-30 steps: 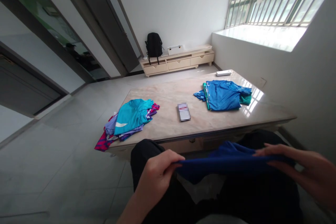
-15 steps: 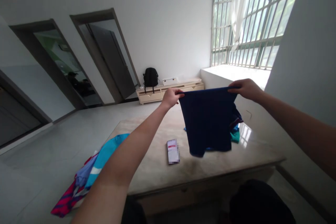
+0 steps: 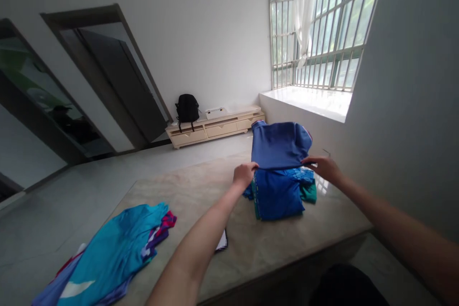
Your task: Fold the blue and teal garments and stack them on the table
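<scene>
My left hand pinches the near left corner of a blue shirt, and my right hand pinches the near right corner. Between them the near edge is pulled straight. The shirt's far part billows up, with striped trim showing at its far corners. Right below and nearer to me lies a stack of folded clothes, bright blue on top with green at the sides. My left forearm partly covers a phone on the stone-topped table.
A loose heap of clothes, turquoise, red and purple, hangs over the table's left edge. Beyond the table are a low cabinet, a black backpack and a barred window. A person is visible through the left doorway.
Both hands have come down and nearer with the shirt, which has swung from hanging to billowing away from me. The folded stack beneath now shows. My view has turned right.
</scene>
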`<state>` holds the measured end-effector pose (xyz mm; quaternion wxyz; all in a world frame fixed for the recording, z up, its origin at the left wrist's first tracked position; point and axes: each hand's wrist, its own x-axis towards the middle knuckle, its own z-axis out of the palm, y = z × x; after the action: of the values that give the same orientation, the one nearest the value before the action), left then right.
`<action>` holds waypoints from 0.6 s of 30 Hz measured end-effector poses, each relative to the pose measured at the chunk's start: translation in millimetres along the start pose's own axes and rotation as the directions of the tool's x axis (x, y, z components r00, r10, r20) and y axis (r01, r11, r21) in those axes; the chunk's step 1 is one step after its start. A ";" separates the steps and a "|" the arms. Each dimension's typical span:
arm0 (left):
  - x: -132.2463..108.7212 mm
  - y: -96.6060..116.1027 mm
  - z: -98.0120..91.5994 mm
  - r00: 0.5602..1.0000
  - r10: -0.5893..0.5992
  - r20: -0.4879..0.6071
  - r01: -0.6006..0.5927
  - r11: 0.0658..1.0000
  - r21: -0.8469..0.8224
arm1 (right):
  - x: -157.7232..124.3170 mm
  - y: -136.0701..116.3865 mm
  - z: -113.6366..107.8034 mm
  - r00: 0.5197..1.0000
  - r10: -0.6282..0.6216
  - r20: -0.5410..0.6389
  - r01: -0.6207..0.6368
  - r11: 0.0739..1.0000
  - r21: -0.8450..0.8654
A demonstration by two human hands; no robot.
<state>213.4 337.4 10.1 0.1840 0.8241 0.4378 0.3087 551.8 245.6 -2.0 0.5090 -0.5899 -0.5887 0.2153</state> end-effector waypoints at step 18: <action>-162.2 -68.4 120.8 0.906 0.195 0.375 -0.369 0.797 0.478 | -135.3 127.5 64.9 0.994 -0.030 0.102 0.084 0.815 -0.574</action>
<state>183.7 235.5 -175.1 -0.0379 0.9362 0.3432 0.0658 528.1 171.4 -182.9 0.2862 -0.6883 -0.6655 0.0375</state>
